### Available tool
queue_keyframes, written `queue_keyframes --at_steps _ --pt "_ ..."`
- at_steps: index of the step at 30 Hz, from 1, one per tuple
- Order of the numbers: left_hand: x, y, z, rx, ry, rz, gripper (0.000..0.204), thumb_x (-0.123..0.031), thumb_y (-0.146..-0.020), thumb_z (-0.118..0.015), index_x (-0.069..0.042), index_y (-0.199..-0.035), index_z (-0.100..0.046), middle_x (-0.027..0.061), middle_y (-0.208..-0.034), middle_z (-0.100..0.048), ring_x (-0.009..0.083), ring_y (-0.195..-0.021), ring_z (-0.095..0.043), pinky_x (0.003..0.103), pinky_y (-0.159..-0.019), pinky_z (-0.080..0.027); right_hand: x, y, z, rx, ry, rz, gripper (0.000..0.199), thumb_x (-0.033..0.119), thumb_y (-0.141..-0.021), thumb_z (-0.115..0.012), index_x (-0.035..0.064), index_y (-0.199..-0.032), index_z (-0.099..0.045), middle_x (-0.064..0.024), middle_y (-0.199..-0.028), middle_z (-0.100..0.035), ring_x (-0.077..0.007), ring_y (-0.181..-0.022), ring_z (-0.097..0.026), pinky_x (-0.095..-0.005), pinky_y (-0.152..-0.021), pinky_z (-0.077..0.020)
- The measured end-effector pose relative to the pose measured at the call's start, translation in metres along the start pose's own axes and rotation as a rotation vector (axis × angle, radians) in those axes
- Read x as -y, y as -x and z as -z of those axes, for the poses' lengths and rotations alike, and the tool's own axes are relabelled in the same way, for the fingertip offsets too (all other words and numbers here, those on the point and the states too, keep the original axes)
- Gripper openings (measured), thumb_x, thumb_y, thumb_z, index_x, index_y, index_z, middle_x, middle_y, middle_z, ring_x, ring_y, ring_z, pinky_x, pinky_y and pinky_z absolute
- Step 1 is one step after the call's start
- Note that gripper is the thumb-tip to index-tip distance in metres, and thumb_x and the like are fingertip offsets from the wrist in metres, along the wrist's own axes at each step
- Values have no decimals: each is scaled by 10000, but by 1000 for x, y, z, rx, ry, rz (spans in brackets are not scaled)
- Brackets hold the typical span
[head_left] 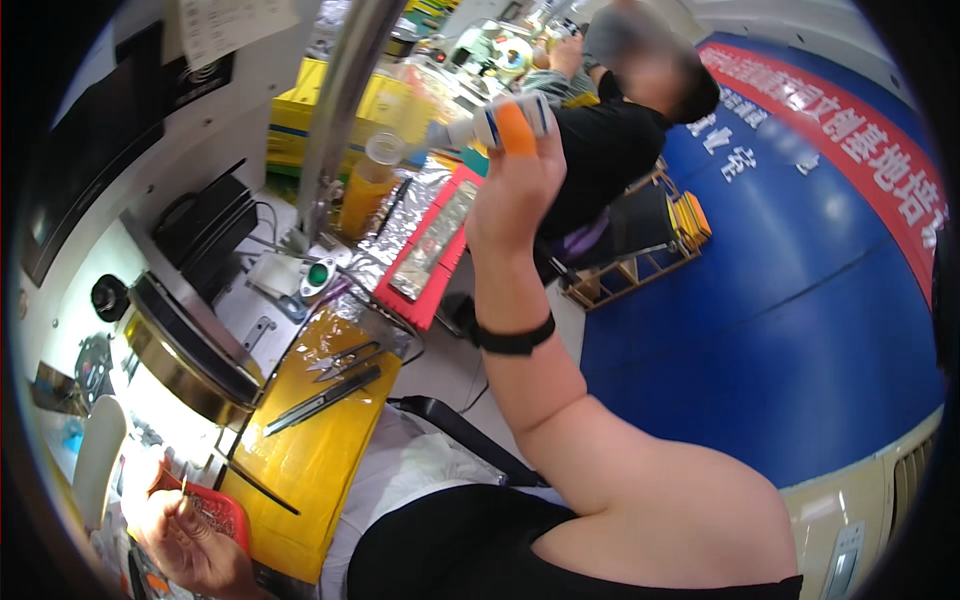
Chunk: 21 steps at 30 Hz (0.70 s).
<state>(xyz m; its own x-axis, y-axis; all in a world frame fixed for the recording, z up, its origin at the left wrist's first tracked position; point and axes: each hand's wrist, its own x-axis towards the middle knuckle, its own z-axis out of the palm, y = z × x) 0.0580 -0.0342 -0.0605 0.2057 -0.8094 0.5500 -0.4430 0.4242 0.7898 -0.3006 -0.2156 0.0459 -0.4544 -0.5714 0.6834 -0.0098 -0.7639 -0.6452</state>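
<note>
My right hand (515, 195) is raised at the upper middle, its fingers wrapped round a white bottle (539, 113) tilted with its narrow, blurred tip toward the left. Something orange (516, 128) shows at my fingers against the bottle; whether it is a finger cover or part of the bottle is unclear. Low on the left, under bright light, my left hand (190, 535) pinches a thin, short piece (184, 482) too small to name. Right beside it is a red basket (235, 512) of tiny bits, partly hidden by that hand.
A craft knife (322, 400) and small scissors (345, 358) lie on the yellow-covered bench (300, 480). Beyond stand a red tray (425, 290), an orange jar (365, 195) and a metal post (340, 110). A lamp (190, 350) overhangs the left. A co-worker (610, 150) sits ahead.
</note>
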Motion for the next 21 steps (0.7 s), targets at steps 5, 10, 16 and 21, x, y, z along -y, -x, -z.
queue_keyframes --at_steps 5,10,16,21 --pt "13 -1 -8 24 1 -29 125 75 -991 -437 58 -1093 -507 213 -1218 -553 280 -1175 -556 358 -1025 -415 -12 -45 13 156 259 154 108 148 -943 -649 51 -957 -606 -17 -870 -634 -81 -769 -574 -231 -714 -456" --pt "8 3 -3 -29 35 57 138 78 -989 -434 56 -1104 -507 212 -1247 -539 278 -1197 -545 347 -1026 -415 -36 3 26 265 563 -96 171 124 -900 -668 1 -994 -596 -33 -840 -629 -98 -751 -567 -257 -689 -455" --pt "0 -1 -8 7 8 39 101 85 -955 -456 47 -1027 -515 233 -1206 -539 332 -1170 -562 428 -1040 -432 23 109 45 724 560 -450 174 55 -792 -717 -5 -925 -622 -100 -866 -589 -188 -784 -599 -317 -744 -491" --pt "-2 -5 -10 -37 49 -22 116 62 -985 -463 45 -1085 -519 224 -1267 -556 308 -1216 -563 371 -1056 -412 36 130 41 1104 684 -341 322 49 -715 -759 38 -1023 -664 -123 -1059 -523 -295 -986 -539 -357 -844 -472"
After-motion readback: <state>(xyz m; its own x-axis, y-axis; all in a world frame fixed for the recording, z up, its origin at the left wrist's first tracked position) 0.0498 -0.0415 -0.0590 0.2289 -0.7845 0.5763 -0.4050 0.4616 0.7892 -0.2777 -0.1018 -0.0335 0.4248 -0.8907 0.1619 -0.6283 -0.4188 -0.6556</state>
